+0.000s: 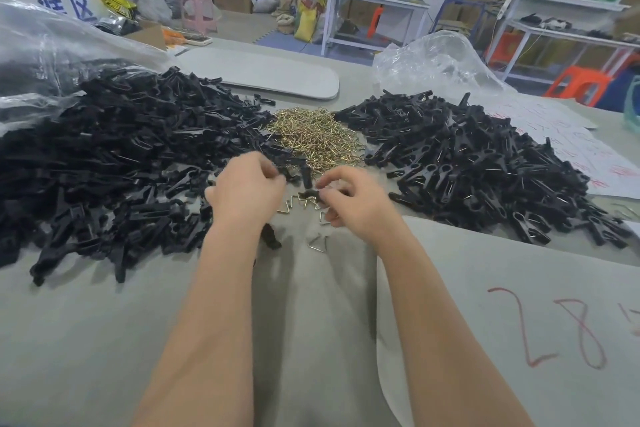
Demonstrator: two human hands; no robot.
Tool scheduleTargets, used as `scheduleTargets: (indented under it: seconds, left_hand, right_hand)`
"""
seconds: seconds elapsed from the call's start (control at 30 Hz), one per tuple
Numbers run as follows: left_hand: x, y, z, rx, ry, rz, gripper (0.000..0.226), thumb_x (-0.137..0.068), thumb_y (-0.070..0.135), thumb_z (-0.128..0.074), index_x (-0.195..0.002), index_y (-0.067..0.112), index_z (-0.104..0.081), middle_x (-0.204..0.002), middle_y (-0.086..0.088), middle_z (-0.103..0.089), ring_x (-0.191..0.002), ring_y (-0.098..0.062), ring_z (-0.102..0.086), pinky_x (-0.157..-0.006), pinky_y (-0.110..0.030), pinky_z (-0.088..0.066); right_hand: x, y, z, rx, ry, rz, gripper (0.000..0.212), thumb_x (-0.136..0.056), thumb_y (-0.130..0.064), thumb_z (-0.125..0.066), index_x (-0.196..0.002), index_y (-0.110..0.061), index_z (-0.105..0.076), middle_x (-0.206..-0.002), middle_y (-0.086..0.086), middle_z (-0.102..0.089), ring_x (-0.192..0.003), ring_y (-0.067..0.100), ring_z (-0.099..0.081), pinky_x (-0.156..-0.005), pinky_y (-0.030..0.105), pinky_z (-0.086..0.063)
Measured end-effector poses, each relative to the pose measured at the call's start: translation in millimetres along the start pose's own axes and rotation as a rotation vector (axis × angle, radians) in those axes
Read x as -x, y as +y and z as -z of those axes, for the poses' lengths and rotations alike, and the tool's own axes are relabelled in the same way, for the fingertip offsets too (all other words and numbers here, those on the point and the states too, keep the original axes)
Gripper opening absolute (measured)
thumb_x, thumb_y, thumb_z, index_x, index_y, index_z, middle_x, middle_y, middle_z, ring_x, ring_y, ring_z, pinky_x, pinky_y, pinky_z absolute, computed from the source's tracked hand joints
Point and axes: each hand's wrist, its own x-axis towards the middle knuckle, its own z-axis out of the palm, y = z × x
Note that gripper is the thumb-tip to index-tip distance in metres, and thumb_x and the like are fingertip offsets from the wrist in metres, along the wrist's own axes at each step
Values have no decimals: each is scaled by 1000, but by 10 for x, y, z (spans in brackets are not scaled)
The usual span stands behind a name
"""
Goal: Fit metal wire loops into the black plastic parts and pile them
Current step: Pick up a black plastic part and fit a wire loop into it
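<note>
While both bare forearms reach forward over the grey desk [104, 340], the left hand [249, 185] hangs with its fingers curled inward, and whether they grip anything cannot be told. The right hand [355, 199] pinches a small black plastic part [309, 193] between thumb and fingertips, just above the desk and between the two hands. A few loose bent metal wire loops [318, 242] lie on the desk under and just in front of the hands, and a single black plastic piece [270, 236] lies beside the left wrist. Beyond the hands sits a tangled mound of brass-coloured wire loops [315, 139]. To its left spreads a large heap of black plastic parts [121, 149], partly spilling from a clear plastic bag [52, 45]. To its right lies a second heap of black plastic parts [485, 166], many with thin metal wire showing in them. Behind that heap stands a crumpled clear plastic bag [436, 59], and a white paper sheet with red writing [581, 149] lies beside it. A flat grey board with rounded ends [270, 69] rests further back, and a grey sheet marked with red numerals [519, 288] lies under the right forearm.
</note>
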Motion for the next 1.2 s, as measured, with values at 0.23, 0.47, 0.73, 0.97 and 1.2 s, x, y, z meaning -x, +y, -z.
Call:
scheduleTargets:
  seconds: [0.23,0.47,0.73,0.97,1.2]
  left_hand:
    - [-5,81,-55,653,248,-7,14,-92,15,-51,-95,18,-64,-84,10,-59,-83,-9,-57,-85,-34,-50]
    - [-28,81,-93,754,274,35,17,-91,14,-50,-87,26,-62,-86,13,-60,-89,-12,-58,-89,-39,-51]
    - [-25,109,-144,687,154,-160,19,-92,10,-52,-94,26,-62,-94,12,-64,-92,-8,-61,-88,-28,-51]
    - [129,201,-336,324,-135,-616,33,-90,-2,-52,-116,14,-65,-108,14,-57,-95,6,-49,-83,7,-28]
    - [146,259,-407,565,-145,-396,24,-91,4,-56,-107,20,-64,-92,16,-61,-84,6,-59,-79,-3,-43]
  right_hand:
    - [102,-97,-488,411,-39,207,25,-87,-3,-49,-98,-12,-70,-102,12,-65,-94,26,-59,-86,28,-44]
    - [90,-29,-607,508,-114,246,29,-82,-21,-66,-108,-9,-60,-102,9,-51,-95,27,-53,-84,34,-45]
    - [-2,7,-361,5,137,57,16,-80,-2,-63,-93,-11,-64,-89,7,-68,-78,18,-63,-77,26,-51]
    - [-85,99,185,-1132,277,-250,8,-89,4,-54,-83,0,-59,-76,10,-62,-59,9,-62,-57,14,-52]
    - [-80,67,133,-1168,232,-198,6,-89,8,-55,-85,4,-59,-74,10,-65,-63,11,-67,-64,17,-56]
